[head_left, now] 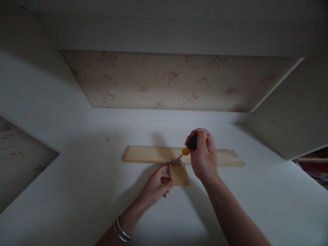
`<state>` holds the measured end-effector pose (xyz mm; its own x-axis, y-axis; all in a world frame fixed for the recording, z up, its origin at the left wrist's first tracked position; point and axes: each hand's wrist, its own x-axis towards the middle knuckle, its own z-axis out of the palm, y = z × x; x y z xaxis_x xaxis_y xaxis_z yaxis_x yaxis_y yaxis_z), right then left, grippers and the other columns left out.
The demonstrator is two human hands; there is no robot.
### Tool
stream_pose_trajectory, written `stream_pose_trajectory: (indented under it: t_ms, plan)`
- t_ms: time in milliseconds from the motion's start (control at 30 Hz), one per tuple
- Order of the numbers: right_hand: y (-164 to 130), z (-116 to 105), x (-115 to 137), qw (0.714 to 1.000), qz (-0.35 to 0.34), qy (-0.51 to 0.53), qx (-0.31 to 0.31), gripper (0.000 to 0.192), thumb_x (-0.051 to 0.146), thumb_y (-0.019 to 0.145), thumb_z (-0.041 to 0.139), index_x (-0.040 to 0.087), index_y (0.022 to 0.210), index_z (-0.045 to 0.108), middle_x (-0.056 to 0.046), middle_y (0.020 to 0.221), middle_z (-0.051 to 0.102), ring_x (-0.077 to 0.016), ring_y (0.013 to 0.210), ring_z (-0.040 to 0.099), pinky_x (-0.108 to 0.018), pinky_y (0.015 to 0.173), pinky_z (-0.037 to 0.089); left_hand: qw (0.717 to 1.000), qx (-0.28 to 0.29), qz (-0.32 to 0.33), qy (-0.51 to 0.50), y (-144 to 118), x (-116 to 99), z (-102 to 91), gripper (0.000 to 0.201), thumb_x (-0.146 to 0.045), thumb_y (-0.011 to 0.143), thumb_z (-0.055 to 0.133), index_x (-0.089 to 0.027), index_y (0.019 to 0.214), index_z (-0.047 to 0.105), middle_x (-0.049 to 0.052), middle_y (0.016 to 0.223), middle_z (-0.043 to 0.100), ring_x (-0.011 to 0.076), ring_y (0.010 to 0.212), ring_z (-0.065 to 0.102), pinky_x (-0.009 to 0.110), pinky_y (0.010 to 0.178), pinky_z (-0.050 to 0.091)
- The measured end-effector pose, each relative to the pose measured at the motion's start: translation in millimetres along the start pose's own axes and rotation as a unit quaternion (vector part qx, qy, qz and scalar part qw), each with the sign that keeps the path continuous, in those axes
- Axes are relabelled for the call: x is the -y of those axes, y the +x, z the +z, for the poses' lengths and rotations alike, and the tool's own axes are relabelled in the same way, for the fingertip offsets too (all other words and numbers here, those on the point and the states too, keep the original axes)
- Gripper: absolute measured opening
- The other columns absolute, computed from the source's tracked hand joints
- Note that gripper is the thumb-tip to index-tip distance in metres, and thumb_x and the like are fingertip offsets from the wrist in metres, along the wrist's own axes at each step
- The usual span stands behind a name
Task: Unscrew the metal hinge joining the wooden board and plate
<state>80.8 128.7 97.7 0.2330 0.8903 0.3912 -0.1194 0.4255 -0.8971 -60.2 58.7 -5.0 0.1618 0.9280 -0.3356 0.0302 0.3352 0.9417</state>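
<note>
My right hand (205, 157) is wrapped round a screwdriver (192, 142) with a black and yellow handle. Its shaft slants down to the left, and the tip meets a small metal hinge (176, 163). The hinge joins a long pale wooden board (148, 154) to a small square wooden piece (179, 176) at the board's near edge. My left hand (160, 182) grips the left side of the square piece, thumb over its lower left corner. Whether a screw sits under the tip is too small to tell.
Board and hands are over a white surface (89, 191). White side panels (38, 92) rise left and right, with a flowered panel (164, 82) at the back. A small dark bit (107, 139) lies left of the board. Reddish things (315, 169) show at the far right.
</note>
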Motion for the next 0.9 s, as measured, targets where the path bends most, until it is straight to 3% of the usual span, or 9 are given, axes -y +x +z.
stream_pose_trajectory:
  t_ms: [233,433,567,700,800,900]
  plan:
    - [-1,-4,1,0.999,0.002,0.031,0.009,0.026,0.049,0.096,0.046,0.024,0.1,0.053,0.001,0.085,0.055,-0.0105,0.069,0.053,-0.026,0.062,0.044,0.999,0.034,0.008,0.028,-3,-1,-3.5,0.057,-0.024,0.078,0.062,-0.013,0.132,0.048,0.006,0.096,0.059,0.0073,0.055,0.052,0.019,0.039,0.039]
    - [-4,-5,1,0.999,-0.022,-0.009,0.026,0.027,0.05,0.096,0.043,0.024,0.101,0.051,0.0,0.087,0.055,-0.0117,0.072,0.053,-0.027,0.063,0.046,0.998,0.04,0.017,0.041,-2,3,-4.5,0.053,-0.025,0.079,0.06,-0.015,0.13,0.052,0.006,0.097,0.059,0.0066,0.055,0.052,0.018,0.04,0.039]
    - [-5,-5,2,0.998,-0.02,-0.009,0.053,0.026,0.049,0.097,0.042,0.025,0.102,0.05,0.001,0.086,0.055,-0.0119,0.072,0.053,-0.026,0.062,0.046,0.998,0.036,0.011,0.04,-2,4,-4.7,0.055,-0.027,0.078,0.061,-0.015,0.131,0.051,0.007,0.097,0.059,0.0071,0.056,0.052,0.018,0.04,0.04]
    - [-6,-8,11,0.99,-0.024,-0.052,0.127,0.022,0.045,0.097,0.045,0.026,0.106,0.052,-0.001,0.09,0.058,-0.0137,0.077,0.057,-0.028,0.065,0.049,0.999,0.038,0.011,0.03,-2,3,-4.3,0.054,-0.027,0.078,0.061,-0.014,0.129,0.052,0.006,0.095,0.059,0.0072,0.056,0.051,0.018,0.041,0.039]
    - [-6,-13,23,0.951,-0.135,-0.232,0.155,0.027,0.043,0.091,0.058,0.025,0.11,0.06,-0.007,0.102,0.058,-0.0183,0.091,0.058,-0.032,0.072,0.05,0.999,0.038,0.01,0.025,-3,1,-3.8,0.054,-0.028,0.078,0.061,-0.014,0.129,0.052,0.005,0.095,0.058,0.0067,0.056,0.05,0.018,0.041,0.038]
    - [-7,-16,33,0.886,-0.216,-0.379,0.158,0.038,0.044,0.087,0.063,0.023,0.118,0.061,-0.006,0.092,0.061,-0.0174,0.079,0.059,-0.031,0.066,0.049,0.999,0.043,0.018,0.028,-5,-1,-3.5,0.052,-0.027,0.078,0.06,-0.014,0.128,0.053,0.005,0.093,0.057,0.0071,0.057,0.051,0.018,0.041,0.039]
